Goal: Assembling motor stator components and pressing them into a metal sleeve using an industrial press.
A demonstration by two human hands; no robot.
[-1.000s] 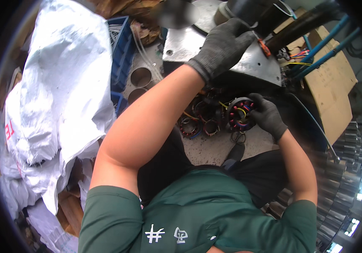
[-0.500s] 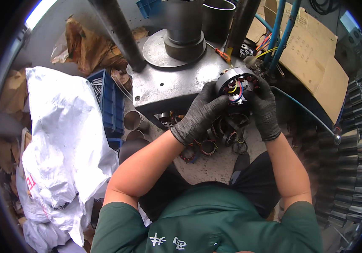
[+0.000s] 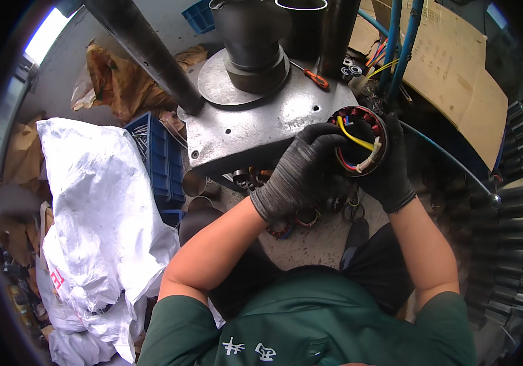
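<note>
Wound stator ring (image 3: pixel 362 116) — held up by the metal table's (image 3: pixel 249 125) near right corner. Left hand (image 3: pixel 303 163) curled onto its left rim; right hand (image 3: pixel 395 168) clasped round its right side. Orange screwdriver (image 3: pixel 317 78) lies farther back — white sack (image 3: pixel 103 226) left.

This was an industrial workshop: a thick metal bench (image 3: pixel 261 125) with heavy posts (image 3: pixel 145 49) rising from it carried a screwdriver (image 3: pixel 317 79), a blue crate (image 3: pixel 162 165) held metal pieces (image 3: pixel 140 137), shiny metal parts (image 3: pixel 520 219) were stacked in rows, and wire-wound rings (image 3: pixel 307 218) lay on the grimy floor (image 3: pixel 310 249).
</note>
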